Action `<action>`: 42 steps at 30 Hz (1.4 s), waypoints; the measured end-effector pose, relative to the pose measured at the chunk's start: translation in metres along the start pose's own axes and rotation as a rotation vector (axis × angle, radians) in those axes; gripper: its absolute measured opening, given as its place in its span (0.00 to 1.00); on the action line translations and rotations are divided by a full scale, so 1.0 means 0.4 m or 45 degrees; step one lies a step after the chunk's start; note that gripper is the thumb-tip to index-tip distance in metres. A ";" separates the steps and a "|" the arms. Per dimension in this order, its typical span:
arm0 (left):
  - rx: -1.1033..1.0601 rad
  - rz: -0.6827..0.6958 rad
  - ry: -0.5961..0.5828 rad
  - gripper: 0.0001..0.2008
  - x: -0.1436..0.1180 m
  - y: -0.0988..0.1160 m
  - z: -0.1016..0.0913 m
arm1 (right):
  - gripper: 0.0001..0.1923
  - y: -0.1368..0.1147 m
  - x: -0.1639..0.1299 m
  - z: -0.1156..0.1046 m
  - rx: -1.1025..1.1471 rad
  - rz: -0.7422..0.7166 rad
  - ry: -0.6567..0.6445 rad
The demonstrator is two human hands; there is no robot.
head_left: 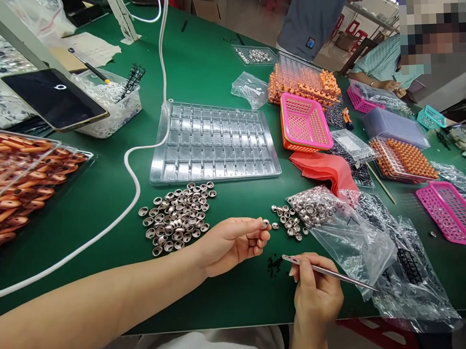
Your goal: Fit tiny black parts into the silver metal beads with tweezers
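Left hand (236,244) pinches one small silver metal cap (265,224) between fingers, above green surface (231,303), near loose cap cluster (291,222). Right hand (317,289) grips slim metal tweezers (347,278) in fingers, one end beside tiny black pieces (274,265).

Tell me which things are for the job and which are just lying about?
Seem part of the job:
metal piece, in the left grip
tool, in the right grip
black bits, near the tool's end
left pile and right pile of metal pieces

Probably just lying about:
phone
white cable
red sheet
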State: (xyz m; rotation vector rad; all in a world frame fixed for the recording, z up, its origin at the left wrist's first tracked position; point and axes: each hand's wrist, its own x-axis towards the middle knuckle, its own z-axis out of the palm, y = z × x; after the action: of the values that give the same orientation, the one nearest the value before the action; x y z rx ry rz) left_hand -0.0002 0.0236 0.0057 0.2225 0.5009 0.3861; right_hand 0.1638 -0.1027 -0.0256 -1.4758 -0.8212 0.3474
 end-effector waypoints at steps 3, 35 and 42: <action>-0.006 -0.016 0.020 0.17 0.002 0.000 0.000 | 0.05 -0.006 0.000 0.001 -0.007 0.037 -0.016; 0.312 0.118 0.118 0.20 0.009 -0.014 0.001 | 0.07 -0.005 -0.003 -0.005 -0.034 0.089 -0.017; 2.115 0.680 0.103 0.03 -0.007 0.000 -0.002 | 0.10 0.008 -0.006 -0.018 -0.047 0.186 -0.023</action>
State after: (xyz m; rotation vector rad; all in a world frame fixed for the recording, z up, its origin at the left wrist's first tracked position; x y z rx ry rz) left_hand -0.0028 0.0225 0.0060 1.9800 0.7433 0.4106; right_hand 0.1679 -0.1092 -0.0286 -1.5732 -0.7393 0.4580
